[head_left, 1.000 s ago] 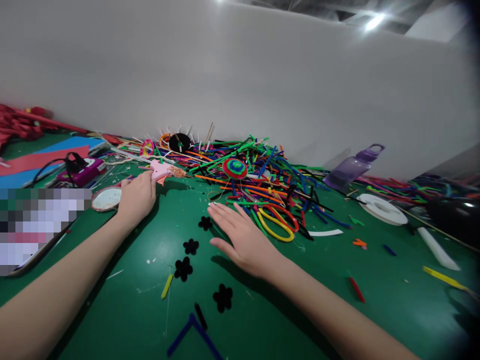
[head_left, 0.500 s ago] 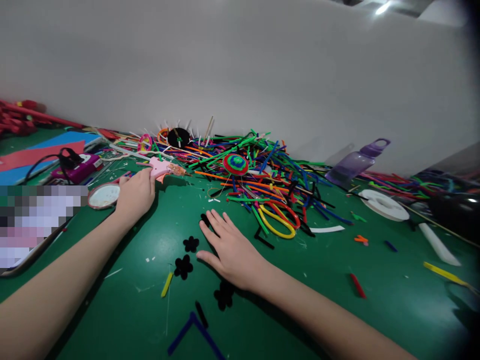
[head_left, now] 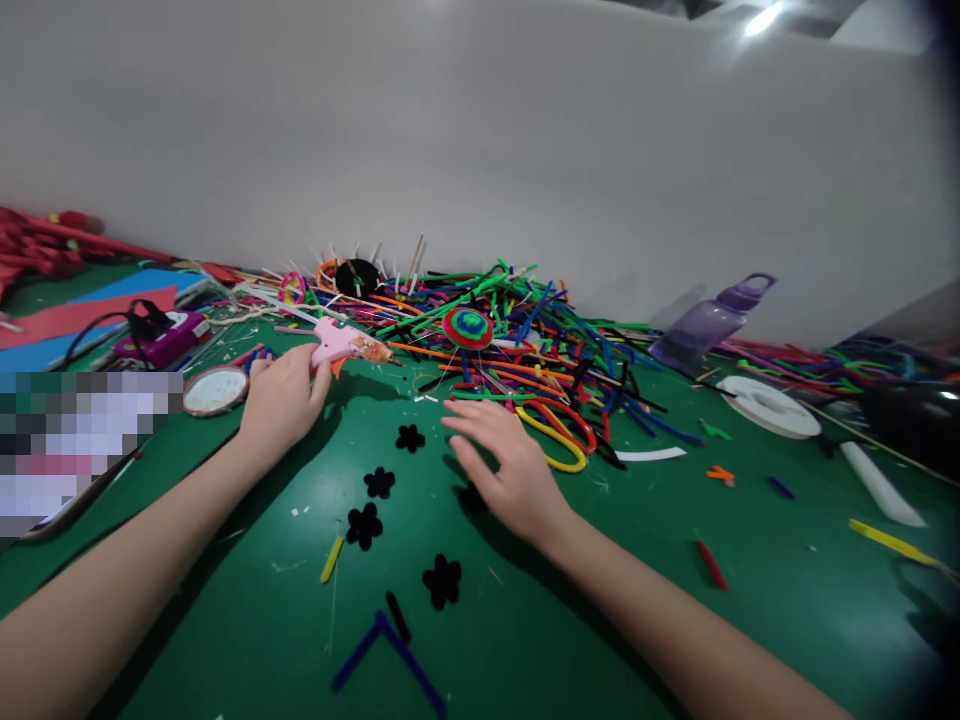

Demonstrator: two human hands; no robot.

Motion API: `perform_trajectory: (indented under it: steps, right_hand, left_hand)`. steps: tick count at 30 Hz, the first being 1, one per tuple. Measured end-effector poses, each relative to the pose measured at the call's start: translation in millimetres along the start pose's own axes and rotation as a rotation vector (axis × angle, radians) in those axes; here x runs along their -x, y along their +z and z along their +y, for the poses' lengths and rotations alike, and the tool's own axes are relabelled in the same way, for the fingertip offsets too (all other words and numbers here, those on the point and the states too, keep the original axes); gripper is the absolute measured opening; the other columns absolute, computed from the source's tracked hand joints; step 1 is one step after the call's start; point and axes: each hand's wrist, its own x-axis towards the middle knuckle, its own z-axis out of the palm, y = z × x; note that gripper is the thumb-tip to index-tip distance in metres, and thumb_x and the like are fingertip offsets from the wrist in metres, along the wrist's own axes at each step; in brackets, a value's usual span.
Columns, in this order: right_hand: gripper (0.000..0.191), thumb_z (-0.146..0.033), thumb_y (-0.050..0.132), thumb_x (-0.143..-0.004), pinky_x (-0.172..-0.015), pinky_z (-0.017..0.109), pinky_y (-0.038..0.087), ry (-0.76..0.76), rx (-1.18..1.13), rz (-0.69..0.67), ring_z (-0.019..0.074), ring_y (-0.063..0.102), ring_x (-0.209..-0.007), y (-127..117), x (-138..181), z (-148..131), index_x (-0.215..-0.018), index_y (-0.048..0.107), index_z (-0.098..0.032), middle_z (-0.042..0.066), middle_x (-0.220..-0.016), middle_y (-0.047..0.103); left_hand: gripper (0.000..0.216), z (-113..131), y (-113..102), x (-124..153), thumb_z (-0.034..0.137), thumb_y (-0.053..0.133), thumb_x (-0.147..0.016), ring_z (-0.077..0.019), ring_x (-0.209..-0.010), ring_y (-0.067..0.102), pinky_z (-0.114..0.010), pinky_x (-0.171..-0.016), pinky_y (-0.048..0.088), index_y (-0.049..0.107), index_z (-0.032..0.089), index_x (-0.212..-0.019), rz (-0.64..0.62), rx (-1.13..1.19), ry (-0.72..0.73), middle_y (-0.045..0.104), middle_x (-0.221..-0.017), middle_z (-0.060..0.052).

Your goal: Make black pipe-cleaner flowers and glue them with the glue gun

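Note:
My left hand (head_left: 287,398) is wrapped round the handle of a pink glue gun (head_left: 349,345), whose nozzle points right. My right hand (head_left: 510,465) hovers over the green table with its fingers spread and nothing in them. Beneath that palm a dark piece (head_left: 471,497) is partly hidden. To its left lie several black flower shapes, among them a small one (head_left: 410,438), a pair lower down (head_left: 364,526) and one nearer me (head_left: 442,582). Just beyond my right hand are scissors with yellow and red handles (head_left: 559,462).
A heap of coloured pipe cleaners (head_left: 517,300) lies along the wall, a red-green-blue disc (head_left: 468,328) on it. A purple bottle (head_left: 701,325) and a white ring spool (head_left: 769,408) stand right. At left are a round dish (head_left: 216,390), a purple power box (head_left: 169,340) and a tablet-like screen (head_left: 67,480).
My right hand has lifted and shifted right, uncovering the small black flower. My left hand, with the glue gun, has moved slightly to the right.

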Motion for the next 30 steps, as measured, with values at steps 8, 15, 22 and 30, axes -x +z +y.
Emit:
perform_trajectory:
  steps: [8, 15, 22, 30]
  right_hand:
    - [0.028, -0.031, 0.047, -0.093, -0.087, 0.045, 0.050, 0.194, -0.089, 0.253, 0.0237, 0.069, -0.086, -7.7, 6.0, 36.6, -0.080, 0.070, -0.023, 0.006, -0.085, 0.076]
    - [0.030, -0.033, 0.048, -0.091, -0.082, 0.039, 0.051, 0.339, -0.181, 0.258, 0.0214, 0.067, -0.082, -5.2, 5.2, 42.6, -0.074, 0.069, -0.023, 0.004, -0.080, 0.074]
    - [0.028, -0.032, 0.049, -0.089, -0.073, 0.034, 0.052, 0.375, -0.249, 0.274, 0.0195, 0.066, -0.076, -7.1, 3.6, 41.2, -0.071, 0.068, -0.022, 0.004, -0.076, 0.072]
    - [0.028, -0.033, 0.050, -0.088, -0.071, 0.033, 0.053, 0.429, -0.274, 0.253, 0.0189, 0.067, -0.075, -7.3, 2.2, 40.8, -0.070, 0.069, -0.022, 0.003, -0.076, 0.072]
  left_hand:
    - [0.050, 0.8, -5.5, 25.4, 0.059, 0.041, -0.088, -0.0311, -0.087, 0.067, -0.043, -0.083, 0.043, 0.059, 0.015, -0.105, -0.068, -0.020, 0.048, 0.073, -0.088, -0.013]
    - [0.047, -6.9, -5.2, 32.3, 0.051, 0.037, -0.088, -0.0332, -0.097, 0.067, -0.047, -0.091, 0.041, 0.057, 0.014, -0.110, -0.022, -0.048, 0.095, 0.073, -0.103, -0.018]
    - [0.044, -2.5, -11.7, 36.0, 0.049, 0.036, -0.087, -0.0318, -0.085, 0.066, -0.049, -0.094, 0.043, 0.055, 0.017, -0.111, -0.073, -0.023, 0.079, 0.072, -0.085, -0.013]
    - [0.057, 11.9, -23.1, 37.3, 0.051, 0.033, -0.085, -0.0339, -0.074, 0.065, -0.043, -0.067, 0.048, 0.050, 0.008, -0.117, -0.207, -0.048, -0.018, 0.067, -0.076, -0.014]
